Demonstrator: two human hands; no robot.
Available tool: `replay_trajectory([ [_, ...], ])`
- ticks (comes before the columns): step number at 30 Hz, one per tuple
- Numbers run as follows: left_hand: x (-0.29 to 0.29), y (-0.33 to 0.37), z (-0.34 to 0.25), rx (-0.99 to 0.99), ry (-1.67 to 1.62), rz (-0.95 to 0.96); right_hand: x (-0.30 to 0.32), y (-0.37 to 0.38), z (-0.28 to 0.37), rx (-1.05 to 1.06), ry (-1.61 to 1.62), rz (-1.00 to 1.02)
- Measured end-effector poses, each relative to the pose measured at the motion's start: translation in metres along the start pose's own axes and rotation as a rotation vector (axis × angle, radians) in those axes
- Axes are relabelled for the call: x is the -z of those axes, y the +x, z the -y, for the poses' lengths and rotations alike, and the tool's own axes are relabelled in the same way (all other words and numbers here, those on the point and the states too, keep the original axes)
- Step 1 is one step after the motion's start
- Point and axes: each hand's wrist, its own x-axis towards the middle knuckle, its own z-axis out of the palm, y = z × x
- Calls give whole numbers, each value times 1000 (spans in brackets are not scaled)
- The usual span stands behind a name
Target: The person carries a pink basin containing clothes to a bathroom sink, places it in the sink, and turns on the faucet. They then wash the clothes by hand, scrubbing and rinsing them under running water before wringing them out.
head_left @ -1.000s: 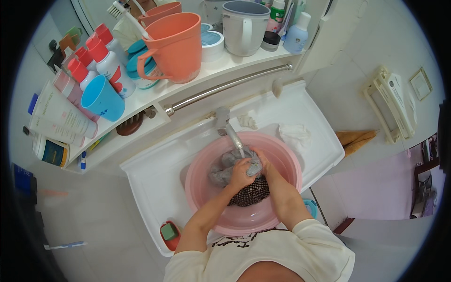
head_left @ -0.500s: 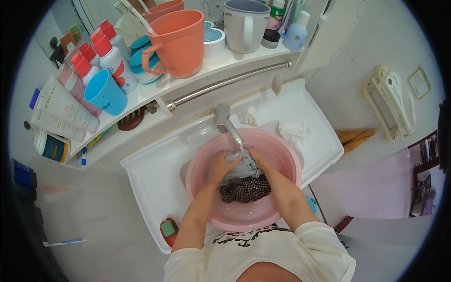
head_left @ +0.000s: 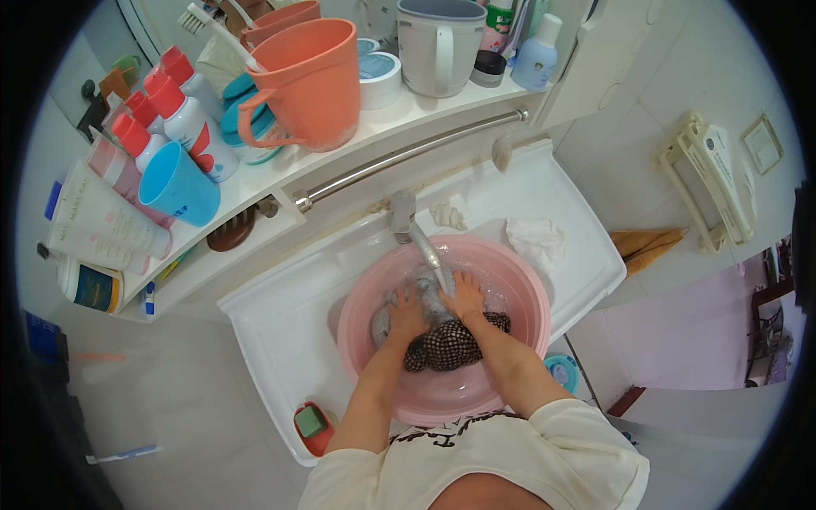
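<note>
A pink plastic basin (head_left: pixel 529 340) stands in the white sink under a metal faucet (head_left: pixel 423 245), with water in it. Wet grey cloth (head_left: pixel 432 304) lies in the basin's far part, and a dark checked cloth (head_left: pixel 452 347) is bunched nearer me. My left hand (head_left: pixel 408 313) presses down on the left side of the grey cloth, its fingers spread. Under the faucet's spout, my right hand (head_left: pixel 463 297) lies flat with fingers apart, over the grey cloth and beside the checked one. Neither hand grips anything.
Green soap (head_left: pixel 311 420) rests in a red dish (head_left: pixel 318 442) at the sink's near left corner. A crumpled white cloth (head_left: pixel 535 241) lies right of the faucet. Above, a shelf (head_left: pixel 382 119) carries an orange mug (head_left: pixel 310 89), a grey mug (head_left: pixel 438 51), a blue cup (head_left: pixel 178 184) and several bottles.
Both hands have gone from gathering the grey cloth under the spout to pressing it down with spread fingers. The grey cloth has sunk and spread to the left.
</note>
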Motion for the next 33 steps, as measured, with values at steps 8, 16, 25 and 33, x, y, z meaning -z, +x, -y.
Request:
replay_trajectory([
  [8, -1, 6, 1, 1, -63, -7, -5, 6, -7, -28, 19, -6],
  [16, -13, 14, 4, 18, -47, -28, 1, 8, -1, -33, -1, -6],
  [25, -16, 18, 6, 9, -44, -60, -9, 14, -7, -63, 9, 19],
  [33, -9, 22, -5, 107, -27, -23, -13, 12, -9, -30, 26, -42],
])
